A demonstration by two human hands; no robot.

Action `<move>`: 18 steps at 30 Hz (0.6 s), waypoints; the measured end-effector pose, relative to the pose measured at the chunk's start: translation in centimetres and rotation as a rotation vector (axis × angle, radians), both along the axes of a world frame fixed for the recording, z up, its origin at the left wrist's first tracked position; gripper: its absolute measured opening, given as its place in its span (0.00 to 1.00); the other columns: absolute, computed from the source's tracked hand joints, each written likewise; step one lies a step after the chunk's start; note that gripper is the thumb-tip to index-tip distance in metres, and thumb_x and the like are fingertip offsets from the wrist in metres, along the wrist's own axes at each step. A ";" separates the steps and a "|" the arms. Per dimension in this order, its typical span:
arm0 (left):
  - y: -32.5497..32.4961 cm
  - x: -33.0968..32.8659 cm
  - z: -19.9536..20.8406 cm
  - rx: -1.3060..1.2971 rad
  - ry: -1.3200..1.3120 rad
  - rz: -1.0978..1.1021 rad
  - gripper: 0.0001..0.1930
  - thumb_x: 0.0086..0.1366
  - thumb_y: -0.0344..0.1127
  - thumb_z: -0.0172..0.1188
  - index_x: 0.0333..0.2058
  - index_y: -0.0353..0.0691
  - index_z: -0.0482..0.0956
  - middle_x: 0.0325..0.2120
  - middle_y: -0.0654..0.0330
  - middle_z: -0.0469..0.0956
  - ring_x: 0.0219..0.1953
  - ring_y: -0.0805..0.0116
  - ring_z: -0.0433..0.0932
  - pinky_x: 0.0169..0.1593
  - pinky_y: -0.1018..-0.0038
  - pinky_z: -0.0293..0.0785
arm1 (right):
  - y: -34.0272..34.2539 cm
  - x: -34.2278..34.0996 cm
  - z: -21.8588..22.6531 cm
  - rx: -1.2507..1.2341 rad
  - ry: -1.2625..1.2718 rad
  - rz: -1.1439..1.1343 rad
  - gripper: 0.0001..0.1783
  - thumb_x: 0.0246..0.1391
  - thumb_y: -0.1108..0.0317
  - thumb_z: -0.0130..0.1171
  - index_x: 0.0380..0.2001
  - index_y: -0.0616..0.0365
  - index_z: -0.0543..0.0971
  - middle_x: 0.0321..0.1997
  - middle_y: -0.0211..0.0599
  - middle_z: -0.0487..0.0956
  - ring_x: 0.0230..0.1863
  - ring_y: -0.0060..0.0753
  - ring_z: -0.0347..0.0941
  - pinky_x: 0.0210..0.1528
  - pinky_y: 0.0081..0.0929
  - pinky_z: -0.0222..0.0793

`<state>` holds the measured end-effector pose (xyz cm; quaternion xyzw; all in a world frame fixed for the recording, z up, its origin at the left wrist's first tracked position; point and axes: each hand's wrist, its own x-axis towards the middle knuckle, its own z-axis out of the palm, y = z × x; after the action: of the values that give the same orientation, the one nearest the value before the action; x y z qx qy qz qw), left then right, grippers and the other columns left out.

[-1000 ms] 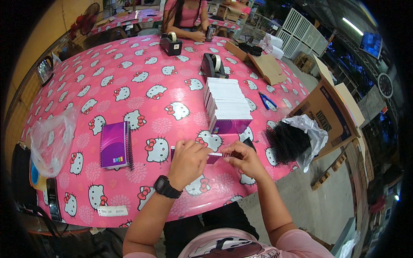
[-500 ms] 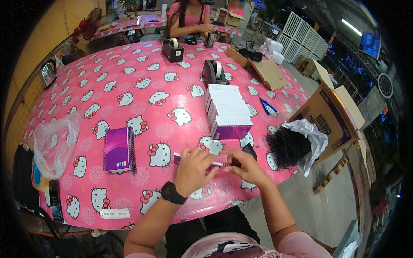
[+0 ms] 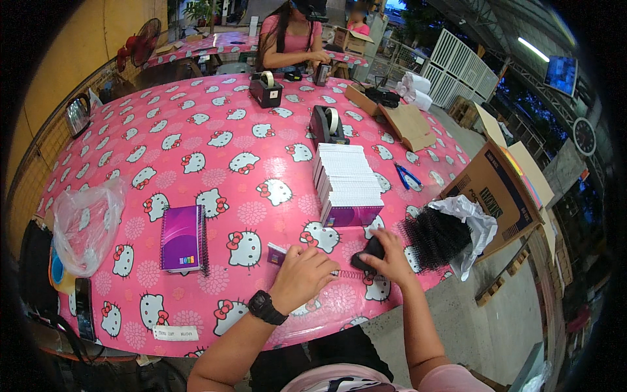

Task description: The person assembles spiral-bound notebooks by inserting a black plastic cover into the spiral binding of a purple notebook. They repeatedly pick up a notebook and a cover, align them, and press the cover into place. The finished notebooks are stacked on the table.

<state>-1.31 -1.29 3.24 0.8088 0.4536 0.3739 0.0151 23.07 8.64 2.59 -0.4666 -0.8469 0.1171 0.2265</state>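
Observation:
My left hand (image 3: 304, 274), with a black watch on its wrist, closes over a small notebook (image 3: 277, 254) with a purple corner showing; most of it is hidden under the fingers. From its right end a thin spiral wire (image 3: 353, 276) stretches over the tablecloth toward my right hand (image 3: 390, 259). My right fingers are curled on a dark, rounded object (image 3: 368, 253) lying on the table; its kind is unclear. Just beyond stands a tight row of white-paged notebooks (image 3: 348, 179) with a purple cover facing me. Purple spiral notebooks (image 3: 183, 238) lie to the left.
At right are a heap of black spiral wires (image 3: 436, 234) on white paper, a cardboard box (image 3: 490, 176) and blue-handled pliers (image 3: 408, 176). Tape dispensers (image 3: 324, 127) stand farther back. A plastic bag (image 3: 88, 225) and a phone (image 3: 85, 307) lie left. Another person sits across the table.
My right hand has left the notebook, moved right and taken hold of the dark object, which now lies nearer me and leftward. The spiral wire between my hands has come into sight.

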 end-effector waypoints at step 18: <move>0.5 -0.9 1.2 0.073 -0.120 0.080 0.15 0.50 0.48 0.65 0.29 0.45 0.78 0.27 0.69 0.75 0.37 0.69 0.71 0.58 0.55 0.50 | -1.0 -0.3 2.2 -0.532 0.388 0.184 0.39 0.34 0.50 0.70 0.52 0.53 0.73 0.59 0.43 0.67 0.59 0.44 0.63 0.62 0.38 0.55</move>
<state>-2.19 -0.82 4.45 0.7660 0.4701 0.4384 -0.0020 22.81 7.63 4.78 -0.3998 -0.7663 0.4407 0.2423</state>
